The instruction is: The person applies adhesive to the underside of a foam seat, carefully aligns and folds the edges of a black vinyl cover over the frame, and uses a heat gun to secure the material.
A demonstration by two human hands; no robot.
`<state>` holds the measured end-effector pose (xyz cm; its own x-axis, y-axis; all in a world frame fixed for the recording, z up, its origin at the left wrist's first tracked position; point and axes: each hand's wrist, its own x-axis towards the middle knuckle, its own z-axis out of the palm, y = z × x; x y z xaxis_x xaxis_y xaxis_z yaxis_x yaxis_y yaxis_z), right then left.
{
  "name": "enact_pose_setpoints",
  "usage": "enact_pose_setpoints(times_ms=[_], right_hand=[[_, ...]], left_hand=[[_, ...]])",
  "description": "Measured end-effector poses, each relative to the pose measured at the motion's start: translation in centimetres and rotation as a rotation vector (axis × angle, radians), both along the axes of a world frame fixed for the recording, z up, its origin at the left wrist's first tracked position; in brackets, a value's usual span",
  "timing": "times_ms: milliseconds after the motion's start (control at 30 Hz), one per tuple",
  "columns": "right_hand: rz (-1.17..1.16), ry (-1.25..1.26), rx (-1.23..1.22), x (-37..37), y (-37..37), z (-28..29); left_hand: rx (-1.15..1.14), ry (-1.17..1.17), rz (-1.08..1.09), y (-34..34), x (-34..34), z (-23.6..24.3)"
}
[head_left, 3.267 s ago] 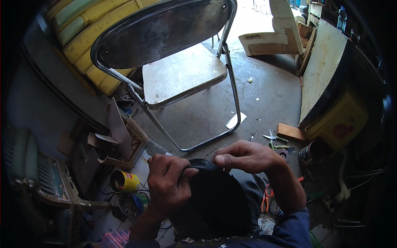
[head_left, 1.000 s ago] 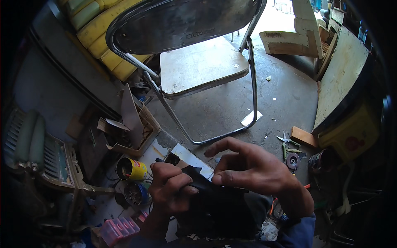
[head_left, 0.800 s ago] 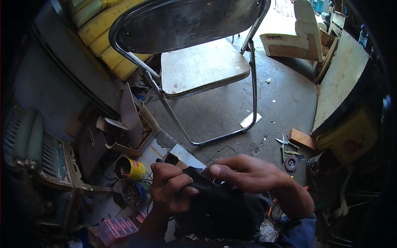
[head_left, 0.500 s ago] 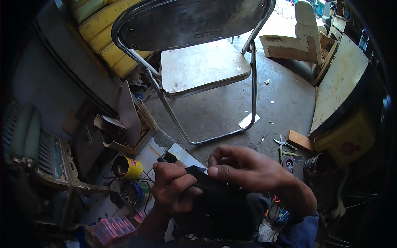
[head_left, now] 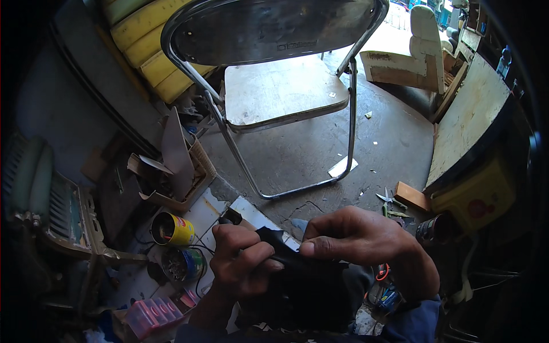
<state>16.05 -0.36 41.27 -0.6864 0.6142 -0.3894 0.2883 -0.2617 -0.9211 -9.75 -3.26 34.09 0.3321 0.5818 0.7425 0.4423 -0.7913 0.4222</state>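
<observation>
All places relative to the folding chair; "near side" = toward the wearer.

Left to right:
- Slatted frame with green padded rolls: far left of chair, near side.
- Pink case: left, well to the near side.
- Yellow can, blue-green can just beside it: left, near side.
- Carton: just left of chair's legs.
- Left hand: near side. Fingers curled, thumb closed over them, pinching left part of black sheet.
- Black sheet: near side of chair, across wearer's lap, upper edge between both hands.
- Right hand: near side. Fingers bent, thumb tip at sheet's upper edge; cannot tell whether sheet is nipped between them.
- Snips, wood block near them: right of chair, on floor.
- Dark can, yellow jug: farther right, near side.
</observation>
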Motion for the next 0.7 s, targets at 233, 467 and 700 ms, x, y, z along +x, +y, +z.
enact_pose_setpoints(times_ms=[233,467,700], right_hand=[[-0.502,0.116,0.167,-1.4,-3.8,-2.2],[-0.562,0.099,0.2,-2.1,-3.6,-2.5],[-0.482,0.428,0.087,-2.8,-3.0,-3.7]], left_hand=[[0.004,0.026,0.054,0.1,0.4,0.1],[-0.032,0.027,0.045,0.2,0.7,0.0],[-0.049,0.052,0.031,-0.1,0.2,0.5]])
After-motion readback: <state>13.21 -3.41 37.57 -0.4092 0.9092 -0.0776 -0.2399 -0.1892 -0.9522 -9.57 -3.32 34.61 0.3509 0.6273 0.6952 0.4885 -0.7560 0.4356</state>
